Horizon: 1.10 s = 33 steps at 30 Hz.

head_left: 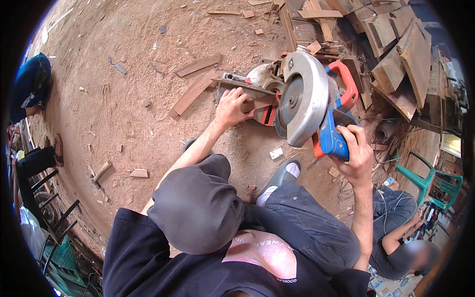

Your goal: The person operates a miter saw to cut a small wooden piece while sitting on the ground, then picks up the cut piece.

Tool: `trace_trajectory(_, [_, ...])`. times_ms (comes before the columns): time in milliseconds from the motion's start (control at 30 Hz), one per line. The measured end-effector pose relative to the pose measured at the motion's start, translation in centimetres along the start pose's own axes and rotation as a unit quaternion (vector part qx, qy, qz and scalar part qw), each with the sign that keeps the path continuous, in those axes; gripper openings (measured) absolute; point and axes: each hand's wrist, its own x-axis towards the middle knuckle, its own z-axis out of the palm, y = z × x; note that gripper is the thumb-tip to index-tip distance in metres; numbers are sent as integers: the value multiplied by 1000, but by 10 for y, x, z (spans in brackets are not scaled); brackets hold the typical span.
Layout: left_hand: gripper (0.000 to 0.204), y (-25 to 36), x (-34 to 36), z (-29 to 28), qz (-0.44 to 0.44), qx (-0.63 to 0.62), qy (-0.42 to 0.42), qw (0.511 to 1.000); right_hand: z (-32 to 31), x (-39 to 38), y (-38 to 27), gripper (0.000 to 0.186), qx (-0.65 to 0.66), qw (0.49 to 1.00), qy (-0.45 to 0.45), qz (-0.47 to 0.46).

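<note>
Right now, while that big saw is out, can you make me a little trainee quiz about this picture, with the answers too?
1. Which hand is on the blue plastic housing of the large saw with a round grey guard?
2. True or false: flat brown wooden strips lie on the sandy brown ground left of the saw.
3. Which is nearest the grey shoe showing a white sock?
A) green plastic chair
B) small white rectangular piece
C) black chair

Key: 1. The right hand. 2. True. 3. B.

Saw disc (288, 113) — partly hidden (guard (315, 96))
</note>
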Motion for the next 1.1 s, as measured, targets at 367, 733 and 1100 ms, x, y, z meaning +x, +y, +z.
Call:
trace_trajectory(367, [34, 0, 0, 2, 4, 1, 0, 1000, 16, -7, -7, 49, -94, 985, 141, -36])
trace_trajectory(733, [35, -1, 0, 1, 0, 8, -14, 1000, 18, -2, -16, 42, -100, 986, 135, -1])
trace_trajectory(1100, [36, -2, 0, 2, 1, 22, -16, 1000, 22, -3, -11, 40, -99, 984, 148, 0])
